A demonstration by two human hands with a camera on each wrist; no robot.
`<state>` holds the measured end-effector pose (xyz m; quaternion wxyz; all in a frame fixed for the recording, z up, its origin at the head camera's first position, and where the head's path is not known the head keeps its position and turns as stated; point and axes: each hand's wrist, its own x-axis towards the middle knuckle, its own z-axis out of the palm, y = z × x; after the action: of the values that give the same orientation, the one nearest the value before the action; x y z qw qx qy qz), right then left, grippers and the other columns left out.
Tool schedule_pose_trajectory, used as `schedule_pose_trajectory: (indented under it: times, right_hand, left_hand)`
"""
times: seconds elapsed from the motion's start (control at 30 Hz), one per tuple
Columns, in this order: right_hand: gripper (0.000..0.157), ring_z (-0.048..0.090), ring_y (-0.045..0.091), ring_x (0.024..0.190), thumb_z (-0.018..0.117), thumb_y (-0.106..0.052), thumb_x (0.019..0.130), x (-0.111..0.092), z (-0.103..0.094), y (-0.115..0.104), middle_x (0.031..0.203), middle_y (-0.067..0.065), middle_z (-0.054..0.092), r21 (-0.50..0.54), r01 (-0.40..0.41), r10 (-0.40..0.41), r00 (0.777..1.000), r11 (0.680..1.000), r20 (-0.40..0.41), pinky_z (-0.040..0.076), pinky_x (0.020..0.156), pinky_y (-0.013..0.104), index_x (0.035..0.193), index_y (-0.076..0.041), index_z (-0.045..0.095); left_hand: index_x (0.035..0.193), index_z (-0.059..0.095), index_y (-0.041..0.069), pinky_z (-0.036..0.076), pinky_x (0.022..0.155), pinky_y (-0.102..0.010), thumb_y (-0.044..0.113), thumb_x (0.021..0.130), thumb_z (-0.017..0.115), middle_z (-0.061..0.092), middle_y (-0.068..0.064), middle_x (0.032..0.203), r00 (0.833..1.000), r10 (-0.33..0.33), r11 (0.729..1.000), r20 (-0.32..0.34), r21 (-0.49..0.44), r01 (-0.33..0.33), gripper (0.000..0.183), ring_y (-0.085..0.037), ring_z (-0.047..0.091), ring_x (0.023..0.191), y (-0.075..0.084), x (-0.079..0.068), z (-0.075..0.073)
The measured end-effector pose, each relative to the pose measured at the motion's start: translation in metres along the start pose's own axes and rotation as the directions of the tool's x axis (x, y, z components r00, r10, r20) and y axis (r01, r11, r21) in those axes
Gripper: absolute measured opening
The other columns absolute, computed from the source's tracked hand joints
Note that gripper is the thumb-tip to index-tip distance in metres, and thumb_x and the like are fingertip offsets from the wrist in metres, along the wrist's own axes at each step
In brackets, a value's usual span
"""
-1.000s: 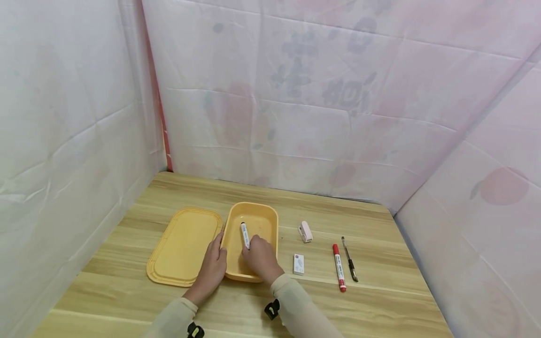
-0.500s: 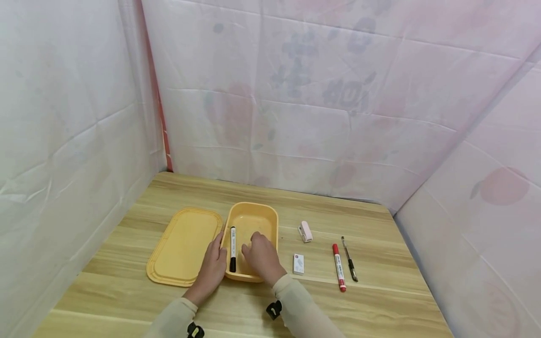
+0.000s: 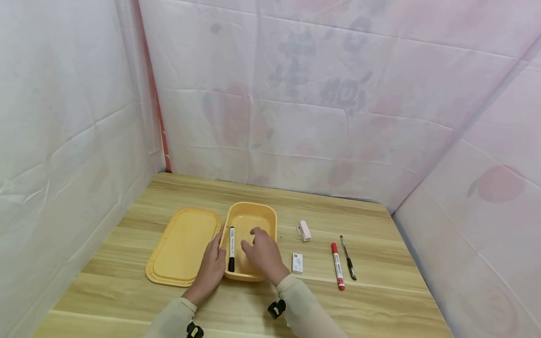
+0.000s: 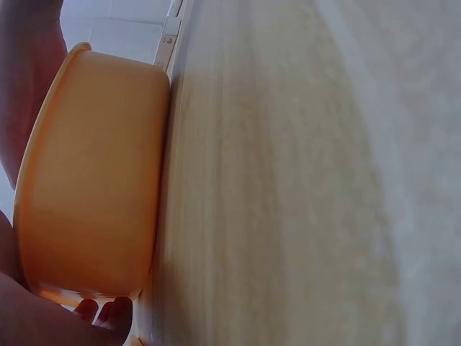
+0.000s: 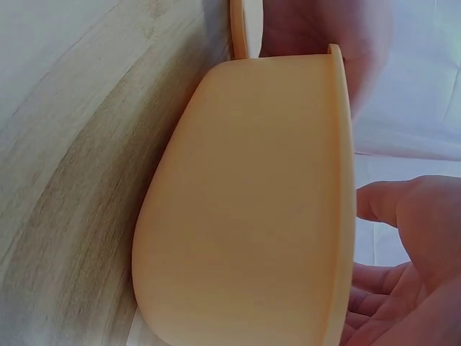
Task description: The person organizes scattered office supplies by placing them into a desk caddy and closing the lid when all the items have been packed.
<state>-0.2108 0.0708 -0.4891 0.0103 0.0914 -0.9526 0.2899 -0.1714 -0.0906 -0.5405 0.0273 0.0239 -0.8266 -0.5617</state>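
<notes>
We grip the yellow container (image 3: 255, 220) at its left side with the left hand (image 3: 210, 267), fingers against the outer wall and thumb at the rim. Our right hand (image 3: 265, 255) is over the interior, thumb and forefinger spread apart. Inside, 1 black-capped marker (image 3: 232, 249) lies lengthwise beside the left wall. On the table, we locate 1 yellow lid (image 3: 184, 246) left of the container and 1 red marker (image 3: 338, 266) to its right.

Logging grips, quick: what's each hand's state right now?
Left hand: holding the yellow plastic box by its side.
Right hand: open, holding nothing, over the box.
</notes>
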Motion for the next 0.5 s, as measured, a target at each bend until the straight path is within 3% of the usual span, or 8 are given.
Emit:
schedule_pose_trajectory:
  times: [0.2, 0.5]
  right_hand:
    - [0.047, 0.065, 0.022, 0.087, 0.068, -0.034, 0.094, -0.003, -0.005, 0.000, 0.103, 0.011, 0.068, 0.055, -0.004, 0.003, 1.000, 0.998, 0.004, 0.055, 0.071, 0.038, 0.129, -0.002, 0.061]
    - [0.056, 0.063, 0.031, 0.113, 0.068, -0.036, 0.095, -0.008, -0.012, 0.005, 0.126, 0.016, 0.064, 0.047, 0.016, -0.014, 0.999, 0.999, -0.033, 0.054, 0.093, 0.048, 0.139, -0.003, 0.056]
  left_hand:
    - [0.161, 0.021, 0.006, 0.025, 0.120, -0.061, 0.016, 0.108, 0.035, 0.031, -0.024, 0.158, 1.000, 0.009, 1.000, 0.004, -0.005, -0.009, 0.055, -0.040, 0.029, 0.148, -0.001, 0.000, 0.000]
    - [0.160, 0.021, 0.005, 0.024, 0.120, -0.061, 0.016, 0.109, 0.034, 0.030, -0.025, 0.158, 1.000, 0.020, 1.000, 0.012, -0.007, -0.020, 0.055, -0.041, 0.027, 0.149, -0.002, 0.000, 0.000]
